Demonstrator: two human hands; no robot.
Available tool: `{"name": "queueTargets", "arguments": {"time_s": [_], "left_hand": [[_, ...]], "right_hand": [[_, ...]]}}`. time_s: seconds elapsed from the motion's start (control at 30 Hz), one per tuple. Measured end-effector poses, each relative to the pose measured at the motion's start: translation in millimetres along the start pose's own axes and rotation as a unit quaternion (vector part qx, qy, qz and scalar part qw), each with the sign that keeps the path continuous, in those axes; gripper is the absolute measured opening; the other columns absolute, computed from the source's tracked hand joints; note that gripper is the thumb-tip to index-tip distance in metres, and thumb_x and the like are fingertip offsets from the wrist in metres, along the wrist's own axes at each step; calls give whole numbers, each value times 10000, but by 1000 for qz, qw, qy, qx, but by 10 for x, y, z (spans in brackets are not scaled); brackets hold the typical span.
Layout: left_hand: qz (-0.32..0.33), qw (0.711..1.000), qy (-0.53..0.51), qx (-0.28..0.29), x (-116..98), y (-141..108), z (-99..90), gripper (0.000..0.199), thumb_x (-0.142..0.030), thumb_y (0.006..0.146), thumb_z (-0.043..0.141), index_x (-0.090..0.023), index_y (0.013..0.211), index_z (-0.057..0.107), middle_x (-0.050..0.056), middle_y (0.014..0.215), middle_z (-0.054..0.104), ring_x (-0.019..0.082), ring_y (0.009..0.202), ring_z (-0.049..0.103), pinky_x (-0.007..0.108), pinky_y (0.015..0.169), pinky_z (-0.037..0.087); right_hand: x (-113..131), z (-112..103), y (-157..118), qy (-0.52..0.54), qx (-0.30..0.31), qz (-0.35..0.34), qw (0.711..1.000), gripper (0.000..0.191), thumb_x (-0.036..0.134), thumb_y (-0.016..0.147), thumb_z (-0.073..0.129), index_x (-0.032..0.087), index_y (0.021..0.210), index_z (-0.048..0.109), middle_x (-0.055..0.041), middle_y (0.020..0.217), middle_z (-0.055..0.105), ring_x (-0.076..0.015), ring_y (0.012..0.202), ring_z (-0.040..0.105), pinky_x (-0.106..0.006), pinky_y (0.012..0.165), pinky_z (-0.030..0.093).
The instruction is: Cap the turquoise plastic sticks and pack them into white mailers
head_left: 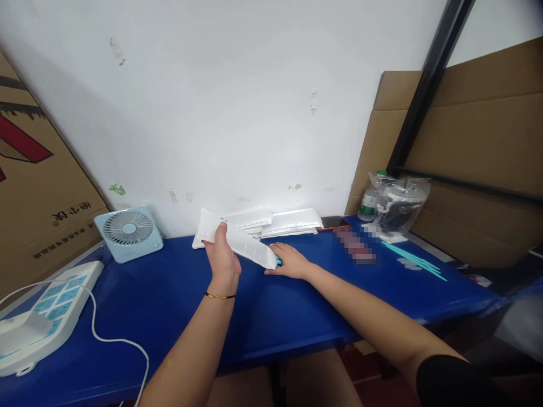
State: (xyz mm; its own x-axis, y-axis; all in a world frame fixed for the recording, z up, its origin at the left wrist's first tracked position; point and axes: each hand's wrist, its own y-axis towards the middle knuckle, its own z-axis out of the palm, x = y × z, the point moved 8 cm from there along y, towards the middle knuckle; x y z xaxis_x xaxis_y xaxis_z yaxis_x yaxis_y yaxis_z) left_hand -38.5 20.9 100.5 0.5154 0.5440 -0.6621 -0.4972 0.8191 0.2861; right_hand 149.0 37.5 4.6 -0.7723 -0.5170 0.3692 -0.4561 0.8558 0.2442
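Observation:
My left hand (223, 257) is closed around a long white packet (250, 249), its thumb lying on top. The packet slants down to the right, above the blue table (271, 316). At its lower right end my right hand (291, 261) has its fingers bent around a small teal object (278, 260). Most of that object is hidden by the packet and my fingers, so its kind does not show. Behind both hands, against the wall, lie stacks of similar white packets (292, 222).
A light blue fan (129, 229) and a white power strip (63, 305) with a cable are on the left. Rightward lie a phone (335, 222), a blurred-out item (355, 246), several teal strips (416, 260), a bottle (368, 203) and a clear plastic bag (403, 203). Cardboard flanks both sides.

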Motion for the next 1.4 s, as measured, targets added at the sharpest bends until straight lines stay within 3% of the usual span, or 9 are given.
{"name": "queueTargets", "arguments": {"time_s": [0.13,0.43,0.7,0.83,1.03,1.13,1.23,1.3,1.4], "left_hand": [[7,1000,0,-1,-104,56,-44,374,-221,776,593,-215,1145,533,47,1120,617,178,1066,571,348,996,415],[50,998,27,2,-688,310,-124,342,-263,770,541,-188,1103,545,49,1094,615,182,1043,579,333,981,442],[293,912,279,72,-1333,206,67,487,-374,824,520,-301,1290,396,3,1274,518,210,1155,512,373,1000,426],[298,764,551,158,-871,304,131,648,-387,755,595,-227,1338,363,72,1271,516,260,1146,504,398,988,397],[148,557,780,243,220,542,-369,761,-453,709,610,-168,1364,348,176,1268,507,357,1232,403,521,1017,284],[156,549,764,301,405,436,-436,902,-579,698,588,-128,1408,263,190,1450,286,367,1365,148,544,1074,174],[136,563,676,456,580,64,-362,696,-559,860,380,-165,1420,254,114,1489,249,259,1376,194,413,1104,217],[77,530,630,562,750,-259,-367,653,-563,885,322,-190,1419,274,86,1471,304,234,1363,243,373,1102,236],[38,491,643,586,910,-522,-397,786,-654,830,355,-147,1424,268,124,1489,240,282,1384,155,430,1123,148]], "right_hand": [[17,60,17,-30,-5,7,1000,490,461,846,503,238,1282,478,-84,1363,464,-273,1276,379,-450,1060,265],[3,75,-58,-48,6,6,999,619,631,832,403,262,1327,435,-62,1418,404,-276,1322,308,-465,1082,212],[25,70,-62,-51,19,7,999,634,648,831,377,270,1337,429,-52,1436,378,-270,1339,279,-441,1099,180],[32,69,-90,-47,33,7,998,666,657,836,350,263,1371,391,-57,1456,345,-276,1357,241,-446,1106,155],[71,81,-156,-36,53,-5,998,753,716,792,356,278,1404,336,-47,1488,281,-286,1376,183,-453,1114,121],[80,29,-161,-32,41,-11,999,797,724,764,404,273,1416,317,-54,1479,301,-291,1372,193,-461,1122,64],[-52,-105,-147,3,-12,18,1000,701,664,829,364,270,1408,334,-49,1455,350,-259,1370,211,-454,1128,38],[-247,-164,-150,63,-39,77,994,630,616,881,286,254,1389,374,-52,1438,377,-235,1366,232,-445,1128,88],[-487,-146,-188,172,-53,170,969,654,617,888,244,206,1367,417,-74,1424,398,-230,1352,275,-424,1124,158]]}}
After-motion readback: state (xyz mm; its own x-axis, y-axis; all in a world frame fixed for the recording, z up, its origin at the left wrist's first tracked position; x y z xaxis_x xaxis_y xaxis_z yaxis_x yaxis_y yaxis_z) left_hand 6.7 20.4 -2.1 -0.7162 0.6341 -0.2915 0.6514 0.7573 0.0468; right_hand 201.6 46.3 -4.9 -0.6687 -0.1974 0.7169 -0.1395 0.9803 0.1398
